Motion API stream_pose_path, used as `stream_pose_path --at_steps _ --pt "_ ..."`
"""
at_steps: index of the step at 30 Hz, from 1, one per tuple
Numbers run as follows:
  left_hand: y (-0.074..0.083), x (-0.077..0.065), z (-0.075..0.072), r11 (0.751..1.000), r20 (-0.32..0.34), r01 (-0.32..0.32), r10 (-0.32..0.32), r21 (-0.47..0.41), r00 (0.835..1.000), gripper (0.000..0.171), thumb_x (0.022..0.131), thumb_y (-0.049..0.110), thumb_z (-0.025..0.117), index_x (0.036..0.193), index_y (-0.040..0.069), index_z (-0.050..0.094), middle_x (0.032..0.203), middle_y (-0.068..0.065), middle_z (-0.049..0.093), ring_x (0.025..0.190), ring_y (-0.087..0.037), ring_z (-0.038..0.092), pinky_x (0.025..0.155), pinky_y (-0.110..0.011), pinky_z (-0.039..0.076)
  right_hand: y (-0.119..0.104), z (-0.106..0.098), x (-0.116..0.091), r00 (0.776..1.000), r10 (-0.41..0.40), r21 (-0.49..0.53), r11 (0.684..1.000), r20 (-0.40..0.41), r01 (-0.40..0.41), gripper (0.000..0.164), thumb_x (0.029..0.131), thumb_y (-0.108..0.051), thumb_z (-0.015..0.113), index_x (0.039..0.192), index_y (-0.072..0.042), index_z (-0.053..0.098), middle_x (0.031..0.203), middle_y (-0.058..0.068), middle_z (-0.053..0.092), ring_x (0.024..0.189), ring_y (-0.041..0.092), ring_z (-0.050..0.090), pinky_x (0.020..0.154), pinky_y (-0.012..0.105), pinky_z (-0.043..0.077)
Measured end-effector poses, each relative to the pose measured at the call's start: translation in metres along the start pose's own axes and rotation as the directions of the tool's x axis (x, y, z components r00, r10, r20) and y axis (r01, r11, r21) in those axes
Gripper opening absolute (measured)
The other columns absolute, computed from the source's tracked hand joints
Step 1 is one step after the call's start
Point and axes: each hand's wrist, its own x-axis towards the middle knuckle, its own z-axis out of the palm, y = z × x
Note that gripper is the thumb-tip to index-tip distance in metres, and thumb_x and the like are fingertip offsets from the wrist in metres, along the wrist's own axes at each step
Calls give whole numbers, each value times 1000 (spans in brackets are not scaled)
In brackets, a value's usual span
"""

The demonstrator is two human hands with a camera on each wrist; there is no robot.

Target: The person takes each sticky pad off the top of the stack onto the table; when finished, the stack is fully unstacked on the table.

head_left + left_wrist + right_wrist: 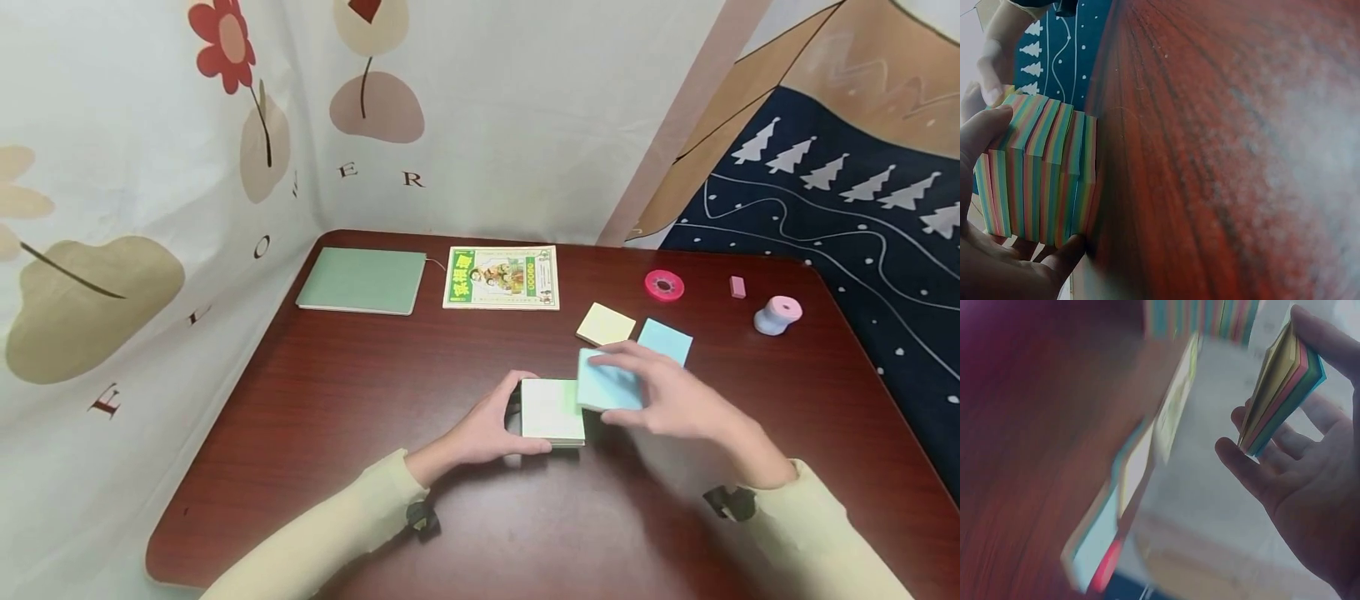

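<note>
The left hand [495, 429] is clamped around a square stack of paper pads [551, 408], which stands on the counter [337, 400]. The top of this stack is very pale, whitish green; its sides carry many stripes of blue-green, yellow and pink, and the pads are not perfectly aligned. The right hand [663, 392] pinches one thinner pad [609, 385], light blue on its upper face, with yellow, pink and green layers at the edge.
</note>
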Motion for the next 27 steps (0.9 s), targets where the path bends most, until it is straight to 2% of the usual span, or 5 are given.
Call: stream_pose_path --at_steps 3,6,13,17,27 --pt "-1 0 0 1000 -6 6 -6 0 1000 83 70 33 89 136 23 39 119 4 56 108 -13 53 96 -36 42 26 -14 -14 997 57 -20 998 -60 -59 69 72 -35 88 133 -18 59 130 5 54 107 22 51 74 37 51" --pt "-2 0 0 1000 -9 13 -13 8 1000 83 70 33 88 137 23 39 120 4 55 108 -14 53 95 -36 43 55 -27 -29 986 131 -35 990 -105 -136 70 71 -32 88 132 -13 59 128 10 54 103 27 51 74 43 51" --pt "-4 1 1 1000 -7 16 -16 18 1000 84 70 35 88 137 24 39 121 5 55 109 -13 52 95 -36 42 113 -43 -60 920 386 -35 921 -72 -389 75 72 -26 87 136 -7 53 134 24 46 113 42 42 84 65 44" --pt "-4 2 1 1000 -10 13 -13 17 1000 84 70 34 88 137 24 39 121 5 55 109 -13 52 95 -36 42 135 -40 -70 903 427 -28 903 -47 -428 73 75 -26 85 137 -4 51 135 27 43 116 45 38 89 71 36" --pt "-3 1 1 1000 -13 12 -11 21 1000 83 70 34 89 136 25 39 121 5 55 109 -12 52 96 -36 41 151 -33 -68 914 405 -28 914 -3 -405 72 76 -20 83 138 -3 50 140 28 39 123 48 31 91 75 32"
